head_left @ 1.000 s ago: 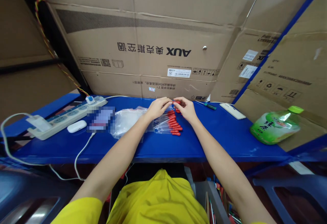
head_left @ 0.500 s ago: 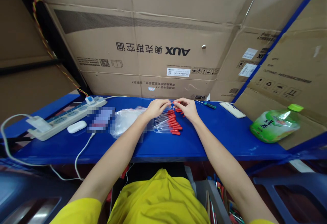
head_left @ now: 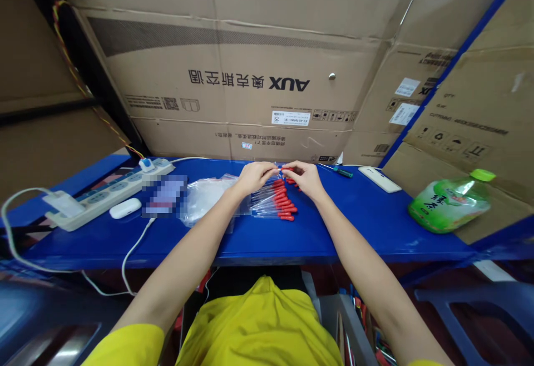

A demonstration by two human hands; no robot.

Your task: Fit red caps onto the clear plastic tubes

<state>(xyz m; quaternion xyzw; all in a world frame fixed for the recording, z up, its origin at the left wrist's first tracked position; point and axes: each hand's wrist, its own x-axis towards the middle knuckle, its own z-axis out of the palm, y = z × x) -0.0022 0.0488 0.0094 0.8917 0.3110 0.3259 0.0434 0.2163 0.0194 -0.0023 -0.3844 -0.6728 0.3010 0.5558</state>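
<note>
Red-handled tool [head_left: 287, 168] at the fingertips, below upside-down AUX lettering [head_left: 288, 84].
Over the blue counter [head_left: 367, 227], the right hand [head_left: 306, 179] pinches the tool; the left hand [head_left: 254, 178] is just beside, grip unclear. Sleeved red-handled tools [head_left: 284, 203] lie nearby. The cardboard [head_left: 158, 79] reads "AUX 奥克斯空调"; a label [head_left: 291, 118] shows "25".

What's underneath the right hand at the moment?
A few red ends peek out beneath the right hand, over the blue tabletop. A row of red-ended pieces lies nearer the body, clear of that hand. Whatever sits directly below the palm is covered.
</note>
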